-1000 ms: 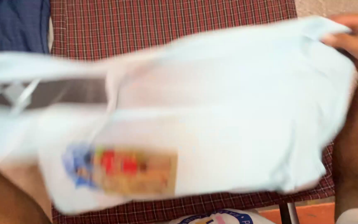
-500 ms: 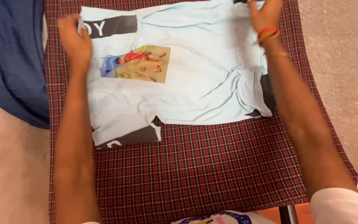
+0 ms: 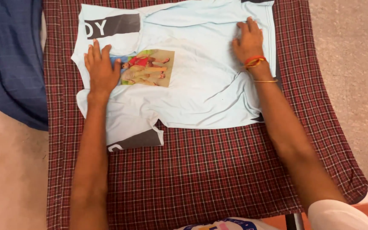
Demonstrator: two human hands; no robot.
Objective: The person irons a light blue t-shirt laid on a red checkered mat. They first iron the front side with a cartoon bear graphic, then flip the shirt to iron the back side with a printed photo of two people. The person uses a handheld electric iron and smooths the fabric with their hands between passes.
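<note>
The left hand [image 3: 102, 68] lies palm down on the pale blue T-shirt [image 3: 196, 85], fingers straight and held close together, pressing the cloth flat and gripping nothing. Its thumb side overlaps the left edge of the colourful printed picture [image 3: 146, 67] on the shirt's chest. Just beyond its fingertips sits a dark grey band with white lettering [image 3: 112, 25] on one sleeve; nearer the person, below the wrist, the other sleeve juts out from the shirt's body with a matching grey band [image 3: 135, 139].

The right hand [image 3: 248, 41] rests flat on the same shirt, well to the right of the picture, fingers slightly spread and pressing down near the shirt's hem side. Red and orange threads [image 3: 254, 61] circle that wrist, with a thin gold bangle [image 3: 265, 81] just behind them on the forearm.

The shirt is spread sideways, front up, on the far half of a maroon checked cloth [image 3: 201, 174] covering a cot. A dark blue checked cloth [image 3: 9, 59] hangs off the left of the shirt, beyond the maroon edge. Pale floor [image 3: 350, 59] shows to the right.
</note>
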